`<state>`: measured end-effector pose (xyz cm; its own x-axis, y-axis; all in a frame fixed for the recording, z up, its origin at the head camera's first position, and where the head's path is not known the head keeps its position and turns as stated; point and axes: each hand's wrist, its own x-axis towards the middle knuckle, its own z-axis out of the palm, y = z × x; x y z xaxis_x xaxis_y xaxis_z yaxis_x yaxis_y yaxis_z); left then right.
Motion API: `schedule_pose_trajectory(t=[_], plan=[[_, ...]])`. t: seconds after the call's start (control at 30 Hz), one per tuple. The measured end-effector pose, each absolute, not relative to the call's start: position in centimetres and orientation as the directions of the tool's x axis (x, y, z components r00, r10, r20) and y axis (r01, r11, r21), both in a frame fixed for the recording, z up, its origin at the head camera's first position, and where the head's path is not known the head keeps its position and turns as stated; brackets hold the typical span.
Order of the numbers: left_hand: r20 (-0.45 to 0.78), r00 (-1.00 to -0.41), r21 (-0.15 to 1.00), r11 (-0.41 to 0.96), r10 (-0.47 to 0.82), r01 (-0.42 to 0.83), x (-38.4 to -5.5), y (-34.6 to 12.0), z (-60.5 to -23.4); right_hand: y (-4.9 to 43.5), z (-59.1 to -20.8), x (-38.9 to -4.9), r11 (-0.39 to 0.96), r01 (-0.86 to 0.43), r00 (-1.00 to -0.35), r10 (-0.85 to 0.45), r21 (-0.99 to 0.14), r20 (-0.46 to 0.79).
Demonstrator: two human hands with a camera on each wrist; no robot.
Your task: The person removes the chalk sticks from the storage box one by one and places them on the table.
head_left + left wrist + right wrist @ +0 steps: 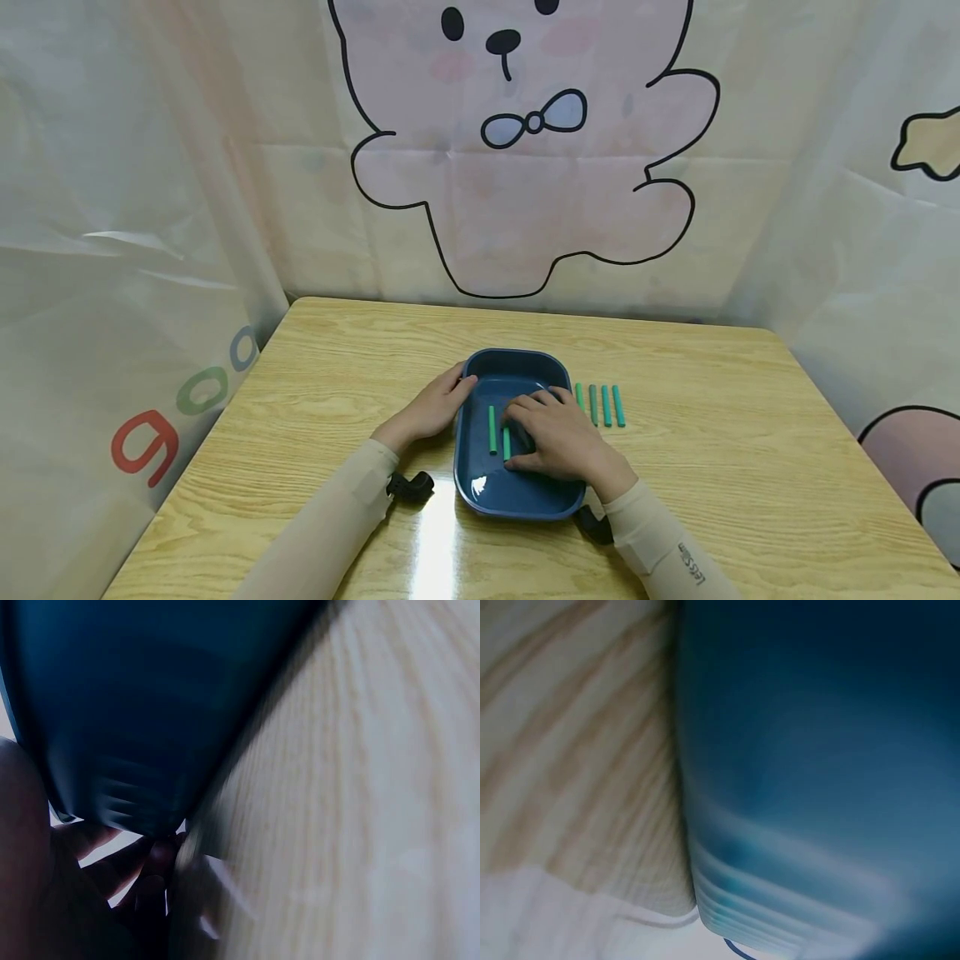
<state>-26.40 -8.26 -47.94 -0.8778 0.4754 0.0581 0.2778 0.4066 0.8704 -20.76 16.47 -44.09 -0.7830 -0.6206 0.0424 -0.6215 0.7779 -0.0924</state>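
A dark blue rectangular tray sits on the wooden table. My left hand holds its left rim near the far corner, thumb along the top edge; the left wrist view shows the fingers against the outer wall of the tray. Inside the tray, my right hand has its thumb and fingertips at the two ends of a slim green stick. Just left of that lies another green stick. In the right wrist view the tray's wall hides the right hand.
Several green and teal sticks lie in a row on the table right of the tray, the nearest one close to its wall. The wooden tabletop reaches back to a printed curtain, with more curtain at both sides.
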Motion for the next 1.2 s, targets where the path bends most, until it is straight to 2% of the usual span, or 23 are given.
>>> schedule_pose_trajectory(t=[0.8,1.2], plan=[[0.05,-0.879,0.872,0.408,0.474,0.27,-26.39,-8.27,-48.04,16.58,-43.94,-20.71,0.764,-0.635,-0.772,-0.632,-0.112,0.068],[0.049,-0.88,0.869,0.414,0.472,0.271,-26.43,-8.23,-48.01,16.64,-43.8,-20.76,0.754,-0.633,-0.773,-0.628,-0.173,0.092]])
